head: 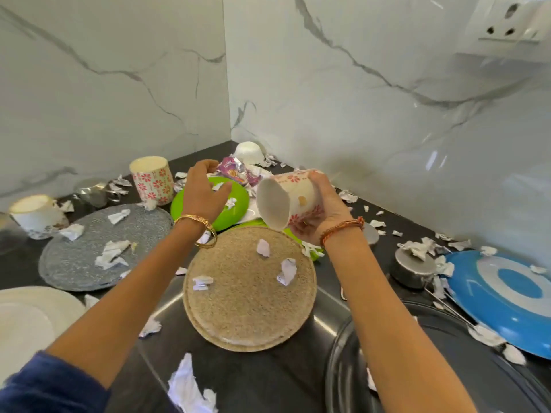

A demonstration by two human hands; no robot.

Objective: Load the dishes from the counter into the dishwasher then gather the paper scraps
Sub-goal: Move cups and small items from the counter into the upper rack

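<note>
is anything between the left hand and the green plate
Nothing solid. The left hand hovers open right over the green plate, with only a few paper scraps lying on the plate and a foil wrapper at its far rim. The right hand holds a floral cup off to the side.

white plate (26, 320) cut off at left, steel tray (447, 368) cropped below

floral cup (293, 198) tilted, mouth down-left
</note>
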